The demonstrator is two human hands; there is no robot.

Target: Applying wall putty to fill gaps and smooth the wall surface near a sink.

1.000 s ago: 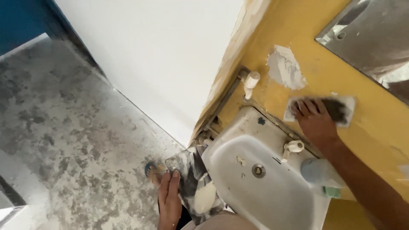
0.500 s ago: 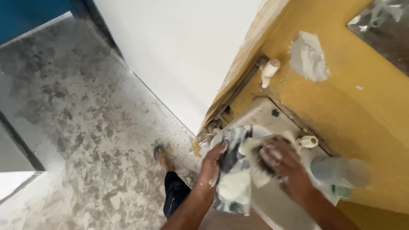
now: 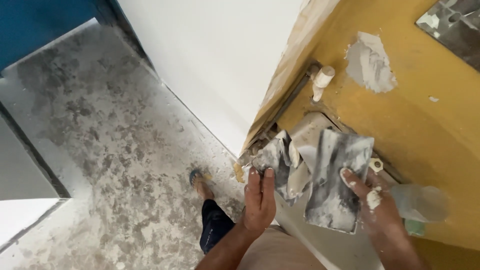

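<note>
1. My left hand point(image 3: 260, 202) is raised palm away from me, fingers straight and pressed together against the back of a putty-smeared steel trowel blade point(image 3: 280, 162), thumb hidden behind it. Clamped on the blade's lower edge.
2. My right hand point(image 3: 377, 210) comes in from lower right, putty blobs on the knuckles. Fingers are curled around the right edge of a second, larger rectangular putty plate point(image 3: 335, 182), gripping it. Plate stands tilted, grey with white streaks.
3. The two plates meet edge to edge above the white washbasin point(image 3: 310, 132), left blade angled into the larger one; wet white putty sits at the joint.
4. A clear plastic bottle point(image 3: 420, 202) with a greenish base sits just right of my right hand, blurred.
5. Yellow wall point(image 3: 425, 135) on the right has a white putty patch point(image 3: 370, 62). A white tap stub point(image 3: 321, 80) sticks out near the corner.
6. White wall point(image 3: 215, 60) on the left side of the corner. Mottled grey floor point(image 3: 100, 140) below, my sandalled foot point(image 3: 200, 182) on it.
</note>
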